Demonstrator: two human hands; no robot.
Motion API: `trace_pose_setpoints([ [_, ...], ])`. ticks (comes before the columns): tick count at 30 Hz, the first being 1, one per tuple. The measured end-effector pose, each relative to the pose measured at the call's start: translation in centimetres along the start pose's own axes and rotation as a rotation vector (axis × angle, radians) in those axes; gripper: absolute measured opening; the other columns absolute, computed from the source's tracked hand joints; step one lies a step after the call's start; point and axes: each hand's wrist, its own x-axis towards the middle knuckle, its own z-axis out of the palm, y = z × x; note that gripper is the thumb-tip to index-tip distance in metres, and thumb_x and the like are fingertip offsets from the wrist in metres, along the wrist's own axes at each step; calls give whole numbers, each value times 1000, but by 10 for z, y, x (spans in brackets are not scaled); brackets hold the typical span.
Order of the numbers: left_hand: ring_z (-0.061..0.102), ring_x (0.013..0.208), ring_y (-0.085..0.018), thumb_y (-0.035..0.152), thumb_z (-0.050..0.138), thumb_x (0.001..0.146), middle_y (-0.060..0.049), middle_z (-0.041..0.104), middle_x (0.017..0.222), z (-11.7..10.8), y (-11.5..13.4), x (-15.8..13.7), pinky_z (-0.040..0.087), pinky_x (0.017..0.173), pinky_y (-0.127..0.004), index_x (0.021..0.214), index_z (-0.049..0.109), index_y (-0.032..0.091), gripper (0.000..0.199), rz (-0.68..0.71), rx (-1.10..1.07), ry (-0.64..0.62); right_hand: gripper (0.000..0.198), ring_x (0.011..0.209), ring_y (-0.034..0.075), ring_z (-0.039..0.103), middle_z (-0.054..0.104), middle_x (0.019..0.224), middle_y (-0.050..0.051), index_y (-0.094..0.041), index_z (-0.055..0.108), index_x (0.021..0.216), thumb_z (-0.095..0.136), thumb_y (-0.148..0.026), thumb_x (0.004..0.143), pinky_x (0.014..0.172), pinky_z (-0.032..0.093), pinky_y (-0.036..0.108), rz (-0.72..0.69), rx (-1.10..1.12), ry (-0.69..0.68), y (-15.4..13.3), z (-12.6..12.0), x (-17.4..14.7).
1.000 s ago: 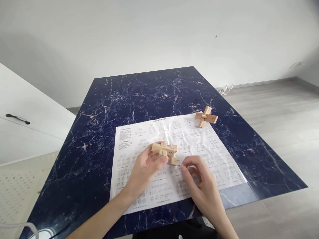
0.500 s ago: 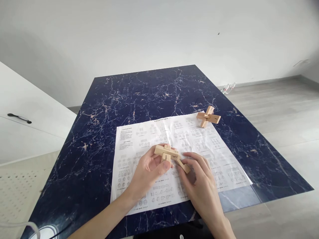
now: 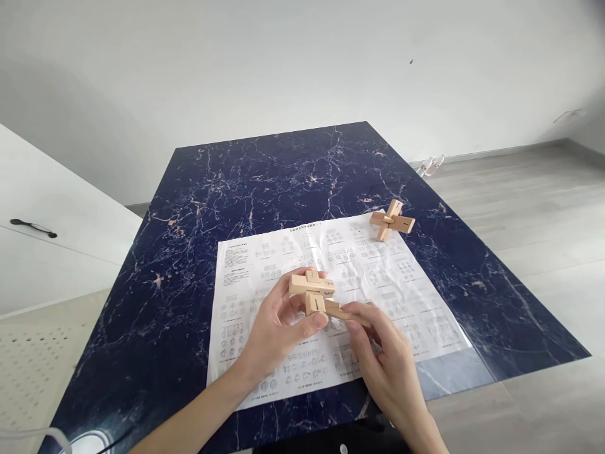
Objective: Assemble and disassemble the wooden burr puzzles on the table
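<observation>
My left hand [image 3: 278, 318] is closed around a cluster of interlocking wooden puzzle blocks [image 3: 309, 287], crossed over each other and marked with dark numerals. Between the thumb and fingers of my right hand [image 3: 380, 343] is a slim wooden puzzle piece [image 3: 350, 314]. Its left end meets or lies just behind the lower right of the cluster; whether it sits inside cannot be told. Both hands are above a printed instruction sheet [image 3: 259, 296] covered in small diagrams. A cross-shaped wooden puzzle [image 3: 391, 221] rests at the sheet's upper right corner.
The sheet lies creased on a dark blue marbled table [image 3: 269, 176]. A white cabinet [image 3: 61, 202] with a black handle stands to the left. A pale round object [image 3: 89, 442] and a clear tube are at the lower left. Behind the table rises a white wall [image 3: 283, 63].
My right hand has turned the slim piece from a steep slant to nearly level and brought it against or close to the cluster. The cluster has tilted slightly in my left hand.
</observation>
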Motion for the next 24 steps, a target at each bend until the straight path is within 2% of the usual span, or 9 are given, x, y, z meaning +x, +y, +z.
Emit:
trace_pose_setpoints([
  [4, 70, 110, -23, 42, 88, 90, -8, 66, 147, 1, 2, 0, 56, 99, -40, 142, 59, 31, 61, -22, 62, -15, 21, 64, 17, 63, 69, 85, 2, -26, 67, 122, 48, -31, 115, 59, 50, 31, -22, 5, -9, 2, -1, -3],
  [8, 72, 113, -25, 39, 89, 88, -8, 65, 149, 1, 2, -3, 55, 100, -41, 144, 59, 32, 64, -40, 109, -29, 24, 70, 18, 67, 71, 91, 2, -27, 58, 135, 55, -32, 112, 62, 54, 31, 55, 33, 62, 4, 1, -7],
  [11, 72, 117, -28, 36, 91, 87, -8, 64, 151, 2, 2, -5, 55, 100, -43, 145, 57, 33, 67, -39, 113, -26, 21, 72, 18, 68, 73, 97, 4, -27, 60, 130, 60, -34, 110, 62, 56, 30, 55, 38, 91, 5, 1, -7],
  [16, 73, 114, -27, 38, 91, 87, -9, 67, 147, 3, 3, -3, 56, 100, -43, 142, 60, 32, 64, -24, 98, -17, 19, 75, 19, 71, 74, 101, 5, -27, 65, 127, 60, -33, 109, 65, 59, 32, 37, 26, 65, 6, 0, -5],
  [24, 70, 111, -22, 41, 84, 94, -6, 63, 152, -2, 0, 2, 59, 86, -33, 144, 59, 34, 57, -3, 6, 94, 17, 65, 15, 67, 75, 94, 4, -27, 63, 126, 57, -36, 113, 58, 57, 28, 124, 337, 61, 1, -1, -3],
])
